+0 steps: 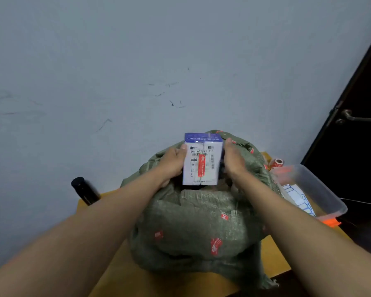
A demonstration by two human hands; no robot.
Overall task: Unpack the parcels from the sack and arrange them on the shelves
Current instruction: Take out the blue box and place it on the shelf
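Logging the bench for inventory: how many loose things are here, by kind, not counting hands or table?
Parcel: 1
Sack: 1
Clear tub: 1
Black bottle: 1
Tape roll: 1
Total: 5

Both forearms bare; no sleeves (wrists unadorned too)

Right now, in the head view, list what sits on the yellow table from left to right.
Black cylinder → green sack, with the boxed parcel held above its mouth between the left hand and right hand → clear plastic tub.
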